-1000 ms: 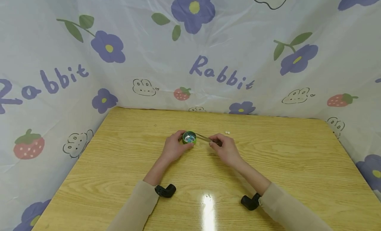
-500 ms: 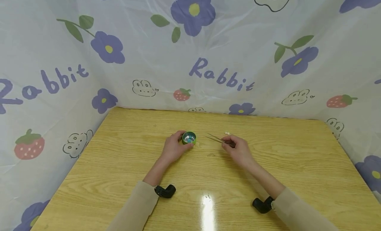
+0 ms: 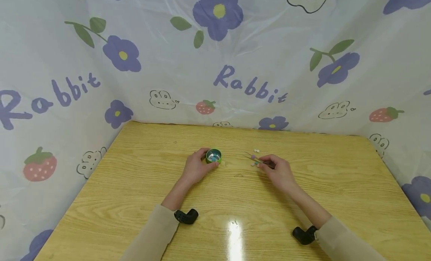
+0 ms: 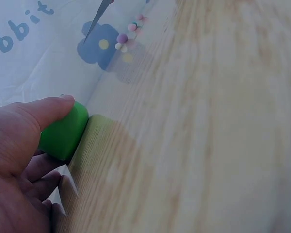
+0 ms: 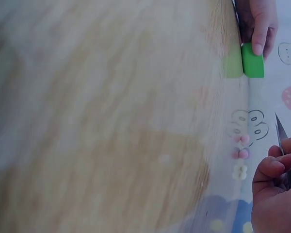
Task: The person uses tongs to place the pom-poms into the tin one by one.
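My left hand (image 3: 196,166) holds a small round green tin (image 3: 219,160), its thumb on the near side and its fingers around the far side. Something blue (image 3: 214,159) lies inside the tin. Between thumb and fingers, my right hand (image 3: 280,174) pinches metal tweezers (image 3: 248,154), whose tips point left. Seen from the left wrist, the tweezers' tip (image 4: 93,30) hangs apart from a row of small beads. That row includes a purple bead (image 4: 122,39), white beads (image 4: 119,46) and a pink bead (image 4: 132,27).
White beads (image 3: 256,150) lie beyond the tweezers, while pink and teal beads (image 3: 253,164) lie just left of my right fingertips. A printed cloth (image 3: 168,59) stands behind and beside the wooden table (image 3: 141,178). Each wrist wears a black device (image 3: 304,235).
My right hand has drawn the tweezers rightward from the tin to the beads. Purple, pink and teal beads that were hidden now show. The left hand and tin stay in place.
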Demonstrator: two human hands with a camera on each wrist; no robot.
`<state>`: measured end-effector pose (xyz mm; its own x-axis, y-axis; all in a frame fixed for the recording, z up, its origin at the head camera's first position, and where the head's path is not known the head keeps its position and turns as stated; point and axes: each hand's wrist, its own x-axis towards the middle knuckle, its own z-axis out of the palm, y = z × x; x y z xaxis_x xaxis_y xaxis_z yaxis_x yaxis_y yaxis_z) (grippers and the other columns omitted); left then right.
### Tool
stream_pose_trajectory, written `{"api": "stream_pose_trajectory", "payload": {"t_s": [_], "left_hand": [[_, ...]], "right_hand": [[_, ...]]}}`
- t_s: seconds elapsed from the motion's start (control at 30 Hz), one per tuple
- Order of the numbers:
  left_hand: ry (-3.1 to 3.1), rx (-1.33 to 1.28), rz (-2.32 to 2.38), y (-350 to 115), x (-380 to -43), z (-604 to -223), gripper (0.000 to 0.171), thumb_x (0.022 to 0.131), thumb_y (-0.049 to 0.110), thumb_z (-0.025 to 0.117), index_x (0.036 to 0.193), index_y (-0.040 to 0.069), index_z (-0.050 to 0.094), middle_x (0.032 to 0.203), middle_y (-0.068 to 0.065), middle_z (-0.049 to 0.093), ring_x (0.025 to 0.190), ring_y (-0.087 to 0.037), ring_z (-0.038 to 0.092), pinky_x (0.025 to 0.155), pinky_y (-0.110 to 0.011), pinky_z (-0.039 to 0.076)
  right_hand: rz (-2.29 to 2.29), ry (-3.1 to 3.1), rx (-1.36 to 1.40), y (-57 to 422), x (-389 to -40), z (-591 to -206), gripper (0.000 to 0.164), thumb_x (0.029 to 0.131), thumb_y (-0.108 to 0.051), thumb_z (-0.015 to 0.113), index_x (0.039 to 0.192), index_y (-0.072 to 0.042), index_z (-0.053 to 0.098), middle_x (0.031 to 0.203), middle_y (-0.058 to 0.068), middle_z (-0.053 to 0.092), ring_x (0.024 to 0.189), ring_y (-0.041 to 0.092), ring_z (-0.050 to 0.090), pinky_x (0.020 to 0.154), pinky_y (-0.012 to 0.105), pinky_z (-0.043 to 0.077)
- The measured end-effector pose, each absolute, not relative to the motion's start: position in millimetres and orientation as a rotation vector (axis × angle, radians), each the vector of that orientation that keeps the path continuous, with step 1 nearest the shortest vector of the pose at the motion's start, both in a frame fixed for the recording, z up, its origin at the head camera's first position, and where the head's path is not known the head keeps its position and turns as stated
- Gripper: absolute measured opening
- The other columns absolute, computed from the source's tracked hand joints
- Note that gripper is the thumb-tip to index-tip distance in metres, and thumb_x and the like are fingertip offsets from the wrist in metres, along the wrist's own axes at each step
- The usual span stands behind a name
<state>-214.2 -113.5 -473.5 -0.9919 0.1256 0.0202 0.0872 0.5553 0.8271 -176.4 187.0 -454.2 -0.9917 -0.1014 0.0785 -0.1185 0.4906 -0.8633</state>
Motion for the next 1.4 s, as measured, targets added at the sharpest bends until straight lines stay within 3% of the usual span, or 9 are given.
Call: {"api": "stream_pose_trajectory", "payload": {"t_s": [0.17,0.57,1.13,1.4], "left_hand": [[2.731,0.183,1.45,-114,-213,-475,0.064,0.089,0.023,0.083,0.143,0.001,0.056,0.136,-0.02,0.063,0.132,-0.036,0.055,0.108,-0.049,0.045],[2.732,0.191,1.454,-115,-212,-476,0.064,0.089,0.023,0.084,0.143,0.002,0.057,0.137,-0.02,0.063,0.132,-0.036,0.054,0.108,-0.05,0.044],[2.739,0.2,1.453,-115,-214,-478,0.064,0.089,0.023,0.084,0.143,0.002,0.056,0.135,-0.02,0.064,0.131,-0.037,0.055,0.106,-0.05,0.046],[2.742,0.194,1.441,-115,-215,-477,0.064,0.089,0.024,0.084,0.143,0.003,0.057,0.135,-0.019,0.064,0.13,-0.037,0.055,0.106,-0.05,0.046]], "right_hand": [[1.517,-2.71,0.181,191,-177,-456,0.021,0.098,-0.006,0.069,0.117,0.003,0.071,0.107,0.016,0.072,0.1,0.03,0.069,0.08,0.029,0.056],[1.563,-2.676,0.148,203,-174,-460,0.02,0.099,-0.002,0.065,0.118,0.006,0.069,0.108,0.018,0.071,0.097,0.029,0.067,0.074,0.019,0.053],[1.442,-2.702,-0.043,216,-182,-458,0.023,0.099,-0.007,0.064,0.116,0.007,0.07,0.1,0.018,0.071,0.082,0.016,0.061,0.066,0.021,0.048],[1.411,-2.73,-0.049,215,-184,-460,0.023,0.099,-0.007,0.065,0.116,0.008,0.07,0.103,0.018,0.071,0.092,0.026,0.065,0.071,0.022,0.049]]}}
